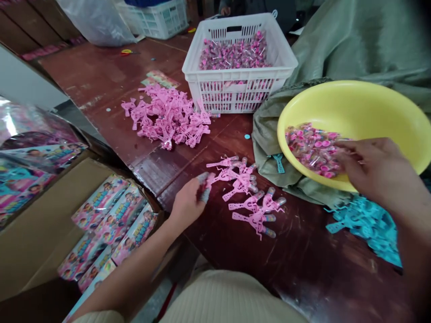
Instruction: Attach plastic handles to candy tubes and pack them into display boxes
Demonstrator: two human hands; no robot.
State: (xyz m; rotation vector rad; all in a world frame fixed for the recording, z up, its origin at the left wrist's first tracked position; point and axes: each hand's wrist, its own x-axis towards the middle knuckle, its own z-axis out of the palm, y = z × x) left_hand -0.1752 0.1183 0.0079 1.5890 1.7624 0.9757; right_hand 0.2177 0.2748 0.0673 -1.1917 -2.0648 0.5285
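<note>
My left hand (186, 204) is shut around a small clear and pink piece (204, 186), which its fingers partly hide. Just right of it lies a loose group of pink plastic toy pieces with clear tubes (245, 195) on the dark wooden table (303, 251). My right hand (373, 166) reaches over the rim of a yellow plastic basin (367, 105) and rests on a heap of wrapped pink pieces (313, 150). Whether those fingers hold any of them is hidden.
A white plastic crate (235, 92) full of pink pieces stands at the table's far side, with a pile of loose pink plastic parts (166, 116) before it. Blue plastic parts (365, 226) lie at right. An open cardboard box (50, 229) of printed packets sits at left, below the table edge.
</note>
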